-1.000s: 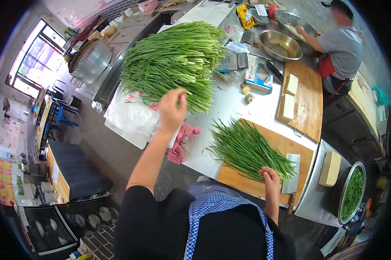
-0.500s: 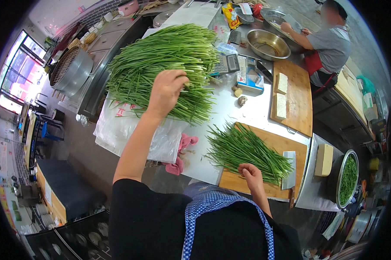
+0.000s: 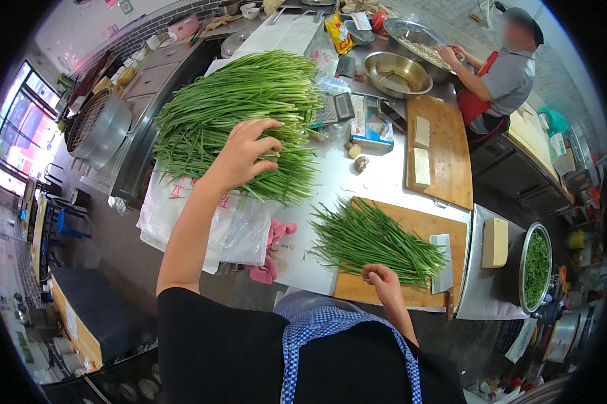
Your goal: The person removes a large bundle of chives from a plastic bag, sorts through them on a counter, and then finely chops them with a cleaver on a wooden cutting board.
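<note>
My left hand (image 3: pixel 244 153) is over the big pile of garlic chives (image 3: pixel 239 94), fingers spread and slightly bent, with nothing seen in them. Its fingertips are by the pale stem ends, and I cannot tell whether they touch. My right hand (image 3: pixel 384 279) is curled closed beside the near side of a smaller bunch of chives (image 3: pixel 374 239); whatever its fingers may hold is hidden. That bunch lies across a wooden cutting board (image 3: pixel 414 215), its tips hanging over the left edge onto the white table. A cleaver (image 3: pixel 441 259) rests flat at the stem ends, wooden handle toward me.
A second board (image 3: pixel 451 151) carries two tofu blocks (image 3: pixel 421 132). Behind are a scale (image 3: pixel 334 108), a blue-white box (image 3: pixel 372 131) and a metal basin (image 3: pixel 398 75). At right stand a pale yellow block (image 3: pixel 495 244) and a pot of chopped greens (image 3: pixel 536 268). A co-worker (image 3: pixel 505 74) reaches into a bowl.
My left hand has opened from a pinch and drawn a little nearer over the pile. The right hand stays curled by the bunch. The whole view has shifted slightly.
</note>
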Motion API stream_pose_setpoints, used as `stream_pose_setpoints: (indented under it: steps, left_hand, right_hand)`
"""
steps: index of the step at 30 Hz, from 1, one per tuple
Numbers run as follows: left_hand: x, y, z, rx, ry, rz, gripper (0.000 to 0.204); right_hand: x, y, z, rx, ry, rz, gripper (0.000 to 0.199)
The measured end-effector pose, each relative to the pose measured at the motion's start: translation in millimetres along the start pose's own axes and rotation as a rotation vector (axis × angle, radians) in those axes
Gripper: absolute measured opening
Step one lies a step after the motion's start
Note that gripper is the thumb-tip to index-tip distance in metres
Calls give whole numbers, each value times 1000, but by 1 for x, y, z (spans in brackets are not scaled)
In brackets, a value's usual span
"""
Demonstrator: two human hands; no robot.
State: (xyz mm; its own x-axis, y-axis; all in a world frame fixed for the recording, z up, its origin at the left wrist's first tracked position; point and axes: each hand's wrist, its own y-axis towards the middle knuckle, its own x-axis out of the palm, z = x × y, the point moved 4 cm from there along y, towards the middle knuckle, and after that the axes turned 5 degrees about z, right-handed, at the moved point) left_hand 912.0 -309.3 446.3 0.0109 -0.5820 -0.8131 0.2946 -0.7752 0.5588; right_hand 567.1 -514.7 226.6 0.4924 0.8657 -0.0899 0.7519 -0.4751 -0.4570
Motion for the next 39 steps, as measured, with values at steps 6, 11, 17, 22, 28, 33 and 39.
stream_pose_setpoints:
  steps: [6,11,17,22,28,33,39]
  left_hand:
    - [0,18,-82,-285,-48,271,38]
    - [54,1,-149,-490,326,32,60]
    - [59,3,-146,-505,333,20,63]
    - [59,1,-142,-487,309,97,62]
    - [58,1,-141,-482,318,125,61]
    - [58,0,-141,-476,317,146,60]
    - [58,2,-141,-475,309,151,59]
  right_hand:
    - [2,28,-96,-404,-292,91,20]
    - [59,74,-217,-857,-410,150,15]
    - [137,144,-330,-1350,-504,227,15]
    - [182,184,-357,-1447,-685,147,16]
    - [199,197,-354,-1420,-815,198,10]
    - [195,203,-353,-1129,-461,197,9]
    - [161,206,-352,-957,-237,234,13]
